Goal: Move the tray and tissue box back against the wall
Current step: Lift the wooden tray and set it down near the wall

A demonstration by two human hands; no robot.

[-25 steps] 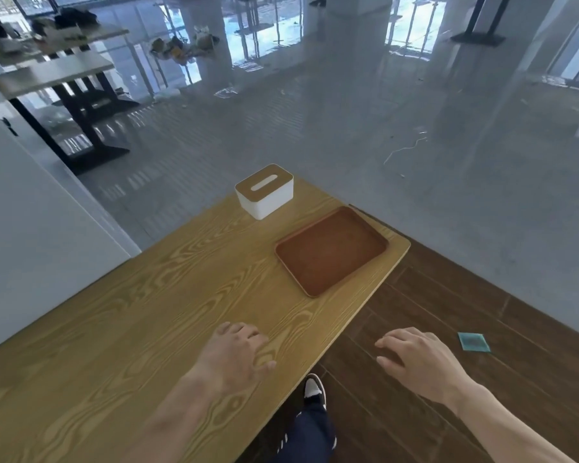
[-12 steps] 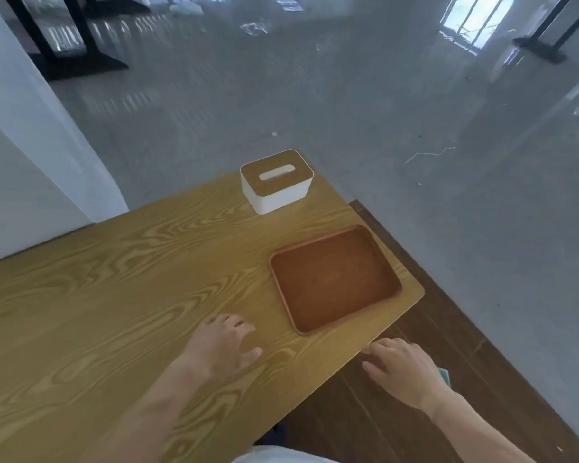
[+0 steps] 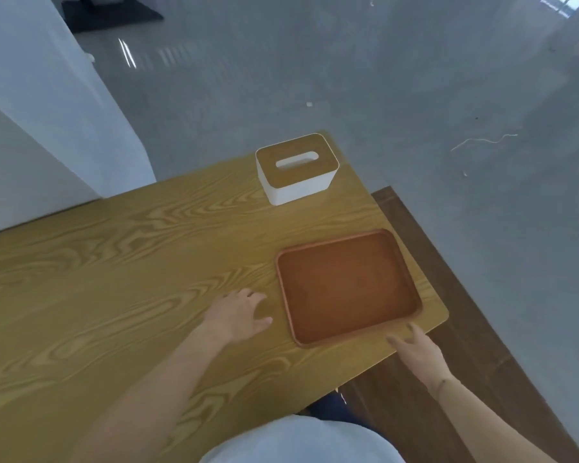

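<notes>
A shallow brown tray (image 3: 348,287) lies empty near the table's right end, close to the near edge. A white tissue box (image 3: 296,168) with a wooden slotted lid stands at the far right corner, beyond the tray. My left hand (image 3: 238,314) hovers over the wood just left of the tray's near-left corner, fingers spread, holding nothing. My right hand (image 3: 415,349) reaches in at the tray's near-right corner, fingers apart, its tips just short of the rim.
The wooden table (image 3: 114,279) runs off to the left along a white wall (image 3: 24,145). Its right end and near edge drop to dark wood flooring (image 3: 482,329) and grey tiled floor (image 3: 415,95).
Both hands have moved forward toward the tray, the right one from beyond the table edge up to the tray's near corner. The view has tilted downward and closer.
</notes>
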